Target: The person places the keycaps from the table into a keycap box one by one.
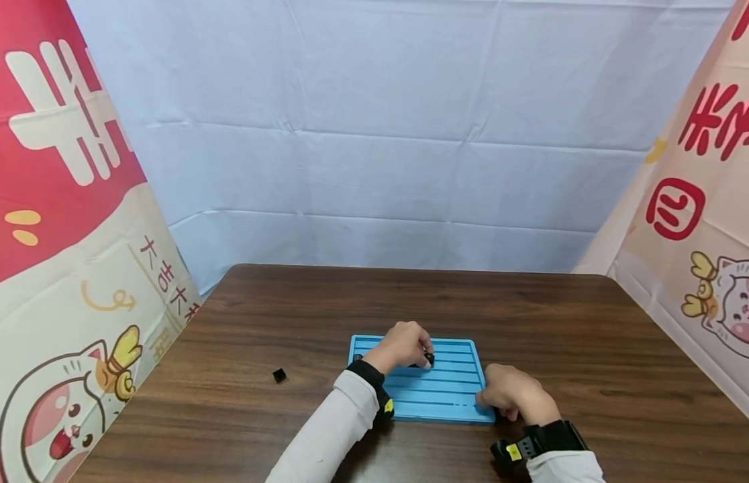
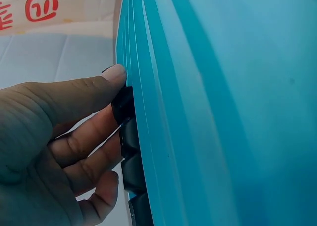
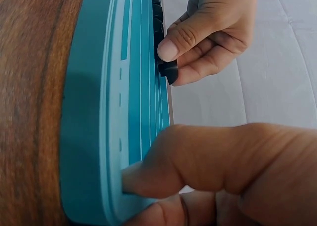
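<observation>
A light blue ridged tray [image 1: 435, 396] lies on the table. Over its far part is my left hand [image 1: 405, 345], whose thumb and fingers pinch a small black keycap [image 2: 123, 106] at the end of a row. In the left wrist view, more black keycaps [image 2: 132, 172] stand side by side along a ridge of the tray. My right hand [image 1: 515, 390] grips the tray's near right corner, its thumb [image 3: 141, 181] on the rim and other fingers lower down, partly hidden. Some of the row is covered by my left hand in the head view.
A single black keycap [image 1: 280, 376] lies on the brown wooden table [image 1: 229, 429], left of the tray. Behind the table hangs a pale blue cloth [image 1: 374, 134]. Printed cloths stand on the left [image 1: 60, 282] and the right [image 1: 701, 295].
</observation>
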`<action>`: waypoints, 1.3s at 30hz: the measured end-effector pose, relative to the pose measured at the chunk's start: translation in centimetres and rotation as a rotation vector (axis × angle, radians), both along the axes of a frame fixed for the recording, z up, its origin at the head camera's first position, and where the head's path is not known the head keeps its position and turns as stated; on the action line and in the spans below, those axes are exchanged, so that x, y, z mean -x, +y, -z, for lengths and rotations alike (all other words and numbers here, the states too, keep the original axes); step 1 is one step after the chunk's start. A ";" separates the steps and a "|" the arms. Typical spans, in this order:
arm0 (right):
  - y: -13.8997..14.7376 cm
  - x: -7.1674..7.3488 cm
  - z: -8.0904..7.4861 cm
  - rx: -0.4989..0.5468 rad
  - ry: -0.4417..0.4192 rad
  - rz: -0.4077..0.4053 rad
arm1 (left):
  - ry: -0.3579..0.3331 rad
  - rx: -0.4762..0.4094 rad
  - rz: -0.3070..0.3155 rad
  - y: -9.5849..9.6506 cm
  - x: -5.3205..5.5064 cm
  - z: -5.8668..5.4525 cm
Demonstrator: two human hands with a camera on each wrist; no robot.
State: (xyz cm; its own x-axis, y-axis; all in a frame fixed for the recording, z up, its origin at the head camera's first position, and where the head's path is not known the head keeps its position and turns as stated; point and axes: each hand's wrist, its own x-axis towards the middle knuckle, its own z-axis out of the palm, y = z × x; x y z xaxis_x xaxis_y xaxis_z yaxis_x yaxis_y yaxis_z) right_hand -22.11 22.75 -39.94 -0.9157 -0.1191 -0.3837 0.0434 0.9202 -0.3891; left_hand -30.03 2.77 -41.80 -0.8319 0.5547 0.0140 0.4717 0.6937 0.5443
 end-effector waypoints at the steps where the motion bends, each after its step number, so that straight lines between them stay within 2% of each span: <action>1: 0.0 0.0 0.0 -0.003 0.003 0.001 | -0.001 -0.003 0.000 0.0 0.0 0.0; 8: 0.0 0.1 0.2 -0.012 -0.002 0.002 | -0.023 -0.018 -0.006 -0.4 0.0 -0.2; 23: -0.1 0.2 0.2 -0.013 -0.005 0.008 | -0.017 -0.003 -0.011 -0.5 -0.1 -0.9; 31: 0.0 0.1 0.2 0.004 -0.010 0.003 | -0.026 0.023 -0.016 0.4 0.2 -0.6; 39: 0.0 0.2 0.2 0.001 -0.003 0.008 | -0.055 0.052 -0.005 0.3 0.1 -0.5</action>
